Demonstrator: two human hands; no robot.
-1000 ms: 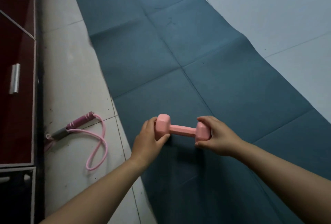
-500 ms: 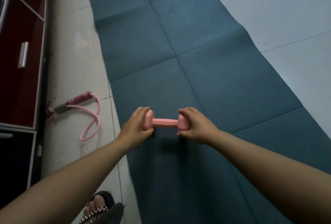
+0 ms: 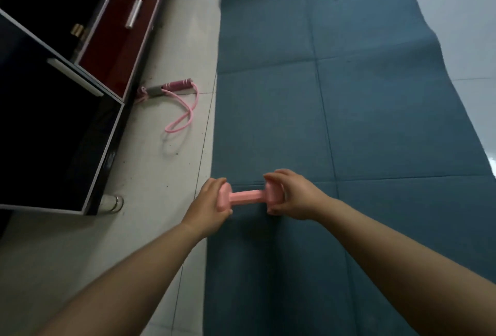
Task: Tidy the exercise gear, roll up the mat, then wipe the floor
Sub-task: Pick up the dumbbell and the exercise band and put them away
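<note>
We grip a pink dumbbell (image 3: 247, 196) at both ends, left hand (image 3: 208, 201) curled round one head, right hand (image 3: 292, 196) round the other, the bar level over the left edge of the unrolled blue exercise mat (image 3: 375, 121). Beyond our left hand, a pink jump rope (image 3: 182, 110) lies on the tiled floor (image 3: 161, 174) beside a dark cabinet (image 3: 53, 121).

Both bare forearms reached forward from the lower corners and drew in toward each other. The left hand (image 3: 208, 201) curled its fingers round one end of a dumbbell (image 3: 247, 196). The right hand (image 3: 294, 196) gripped the other end, both wrists nearly straight.
</note>
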